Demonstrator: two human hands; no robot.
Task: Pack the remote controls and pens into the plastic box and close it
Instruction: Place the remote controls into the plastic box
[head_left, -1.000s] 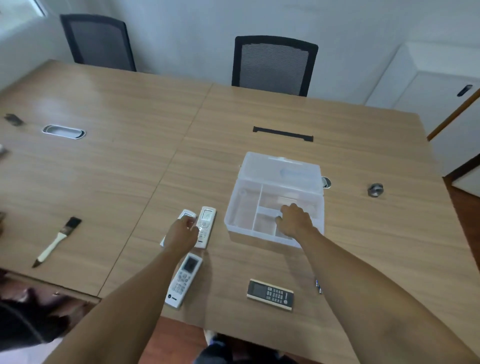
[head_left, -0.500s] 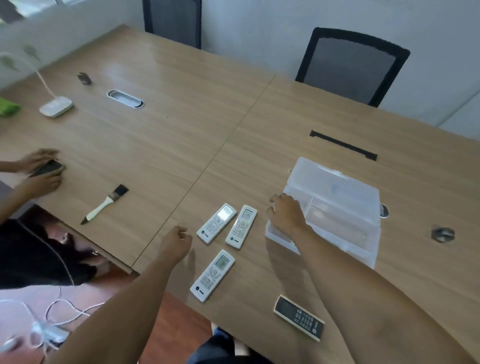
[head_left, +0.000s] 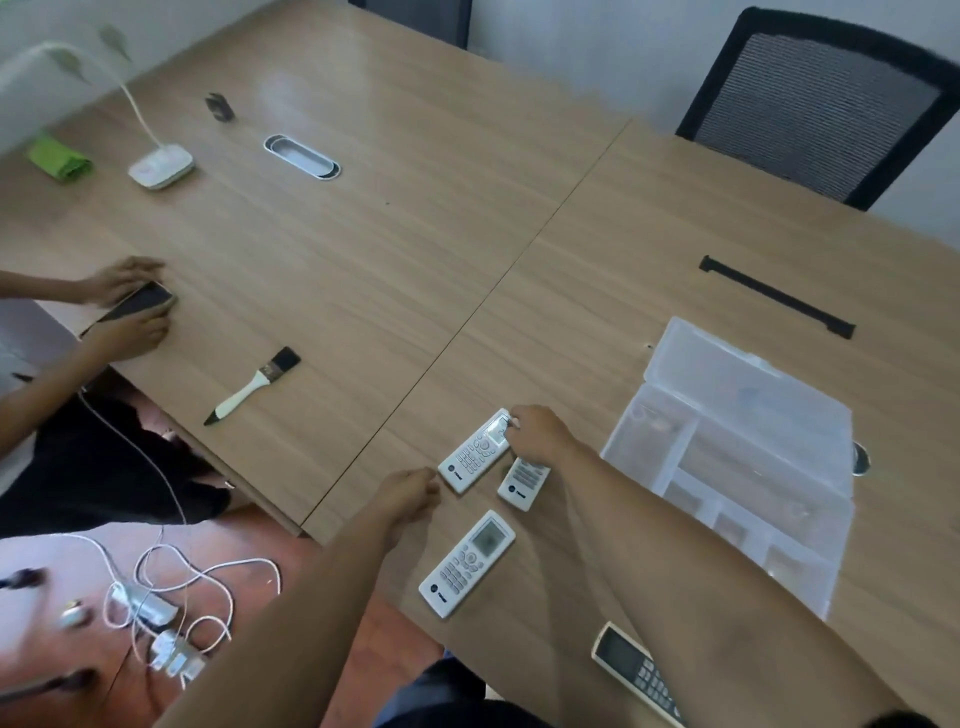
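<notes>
Three white remote controls lie on the wooden table (head_left: 363, 249) near its front edge. The upper-left remote (head_left: 475, 451) lies at a slant; the right hand (head_left: 537, 435) rests on its display end, fingertips (head_left: 511, 422) touching the top corner, but whether they pinch it or only press on it cannot be told. A second white remote (head_left: 523, 482), just beside the first at its 4 o'clock, is partly covered by the same hand and wrist. The third white remote (head_left: 466, 564) lies apart at 6 o'clock from these two, untouched. A dark-faced remote (head_left: 636, 670) lies at 4 o'clock from the third, at the table's near edge, half hidden by the right forearm. The left hand (head_left: 408, 493) hovers at the first remote's lower end, at its 8 o'clock, fingers loosely curled and holding nothing. The clear plastic box (head_left: 727, 483) stands open at 3 o'clock from the remotes, lid tilted back, compartments visible. Farther out at 9 o'clock lies a paintbrush (head_left: 254, 384); beyond it another person's hands (head_left: 124, 306) hold a phone (head_left: 137, 304). A white desk lamp (head_left: 161, 166) stands at 11 o'clock.
</notes>
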